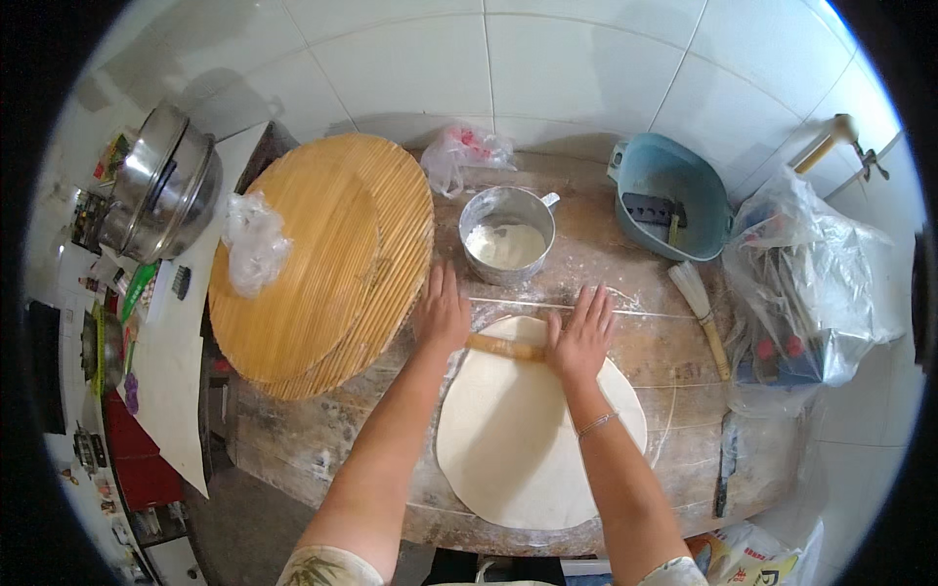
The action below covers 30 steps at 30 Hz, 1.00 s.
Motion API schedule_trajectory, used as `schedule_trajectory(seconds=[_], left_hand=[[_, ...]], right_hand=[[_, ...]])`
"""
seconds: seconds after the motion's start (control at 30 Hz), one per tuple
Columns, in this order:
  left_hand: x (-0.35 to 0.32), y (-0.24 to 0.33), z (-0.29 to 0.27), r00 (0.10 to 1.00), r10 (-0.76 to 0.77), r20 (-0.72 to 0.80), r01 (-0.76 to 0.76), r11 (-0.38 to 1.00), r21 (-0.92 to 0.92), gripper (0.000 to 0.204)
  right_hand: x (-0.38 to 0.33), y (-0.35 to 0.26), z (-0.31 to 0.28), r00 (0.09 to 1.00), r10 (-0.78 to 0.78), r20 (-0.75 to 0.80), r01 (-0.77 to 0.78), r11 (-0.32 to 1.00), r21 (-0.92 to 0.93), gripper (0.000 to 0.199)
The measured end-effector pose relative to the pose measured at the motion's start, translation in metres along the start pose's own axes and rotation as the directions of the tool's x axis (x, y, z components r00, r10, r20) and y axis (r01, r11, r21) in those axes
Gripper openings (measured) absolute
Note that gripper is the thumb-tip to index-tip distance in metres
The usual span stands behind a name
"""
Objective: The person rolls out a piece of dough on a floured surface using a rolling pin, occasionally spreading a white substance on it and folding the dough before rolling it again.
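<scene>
Rolling pin [505, 347] under both palms at the far edge of a thin dough sheet [528, 430] on the floured tabletop [322, 439].

Left to right: round slatted bamboo tray [322, 264] at 10 o'clock from the dough, crumpled plastic bag [252, 242] on top; left hand [442, 311] flat, fingers spread, pressing on the pin's left end; metal flour cup [505, 237] at 12 o'clock; right hand [583, 332] flat, fingers extended, pressing on the right end; small brush [701, 311] and blue basin [674, 195] at 2 o'clock. Dough judged soft, light, stretchy, easily torn; best lifted draped over the pin or supported under wide open palms, never pinched at the rim. Pin stiff, wooden, flour-dusted, best held at both ends.
</scene>
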<state>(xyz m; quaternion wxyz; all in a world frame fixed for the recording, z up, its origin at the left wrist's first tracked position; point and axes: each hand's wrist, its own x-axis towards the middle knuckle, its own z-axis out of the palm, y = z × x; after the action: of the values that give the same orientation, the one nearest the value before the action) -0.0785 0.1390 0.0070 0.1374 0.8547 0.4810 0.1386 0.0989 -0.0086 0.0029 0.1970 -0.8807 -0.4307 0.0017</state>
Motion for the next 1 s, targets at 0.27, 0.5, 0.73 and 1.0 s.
schedule_trajectory(seconds=[0.27, 0.5, 0.73, 1.0], left_hand=[[-0.195, -0.076, -0.04, 0.959, 0.188, 0.214, -0.214, 0.971, 0.106, 0.079], [-0.299, -0.026, -0.079, 0.843, 0.145, 0.518, -0.198, 0.979, 0.048, 0.081], [-0.201, 0.062, -0.01, 0.86, 0.307, 0.408, -0.37, 0.925, 0.084, 0.08], [-0.041, 0.094, 0.034, 0.938, 0.339, 0.073, -0.341, 0.94, 0.016, 0.067]], right_hand=[[-0.177, -0.037, -0.048, 0.937, -0.249, 0.246, 0.211, 0.963, 0.17, 0.069], [-0.243, 0.018, -0.068, 0.899, -0.327, 0.291, 0.258, 0.933, 0.25, 0.052], [-0.172, 0.107, -0.099, 0.915, -0.192, 0.355, 0.177, 0.981, 0.072, 0.065], [-0.003, 0.117, -0.05, 0.998, 0.026, -0.053, -0.017, 0.987, 0.16, 0.057]])
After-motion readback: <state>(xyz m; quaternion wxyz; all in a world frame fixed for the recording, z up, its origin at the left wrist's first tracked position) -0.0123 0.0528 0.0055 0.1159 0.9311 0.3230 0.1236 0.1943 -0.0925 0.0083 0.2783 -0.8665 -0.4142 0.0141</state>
